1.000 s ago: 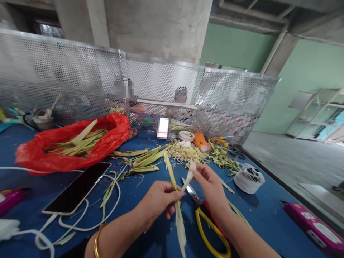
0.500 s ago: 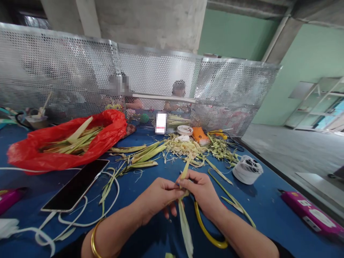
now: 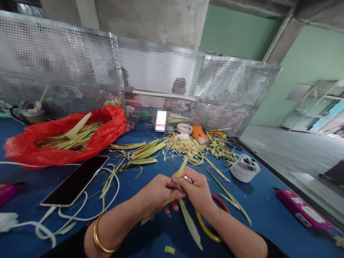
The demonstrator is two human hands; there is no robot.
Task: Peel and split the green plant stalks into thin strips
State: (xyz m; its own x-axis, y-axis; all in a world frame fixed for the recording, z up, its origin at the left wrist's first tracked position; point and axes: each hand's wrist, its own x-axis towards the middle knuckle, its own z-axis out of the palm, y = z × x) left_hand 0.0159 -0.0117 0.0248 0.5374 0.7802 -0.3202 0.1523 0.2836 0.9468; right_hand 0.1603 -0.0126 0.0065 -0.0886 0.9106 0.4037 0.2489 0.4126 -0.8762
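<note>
In front of me both hands meet over a pale corn husk strip (image 3: 190,220). Its narrow tip points up past my fingers, and its wider end hangs down towards me. My left hand (image 3: 158,197) is closed on the strip, thumb and fingers pinched together; another husk piece trails beneath that palm. My right hand (image 3: 195,188) pinches the same strip just above the left fingertips. Something shiny shows at its fingers, too small to name. Under my right wrist, a yellow and red loop (image 3: 205,229) is partly hidden. A small husk scrap (image 3: 169,249) lies near me.
A red plastic bag (image 3: 64,156) of husks stands left, beside a phone (image 3: 75,182) and white cable. Husk shreds (image 3: 188,148) pile up ahead, near a tape roll (image 3: 184,128). White cord (image 3: 245,168) and a purple device (image 3: 303,209) sit right. A perforated metal screen (image 3: 158,71) runs behind.
The strip's lower end has swung right and a second husk piece shows under my left hand. Both hands have shifted slightly left, still pinching. More of the red loop is visible.
</note>
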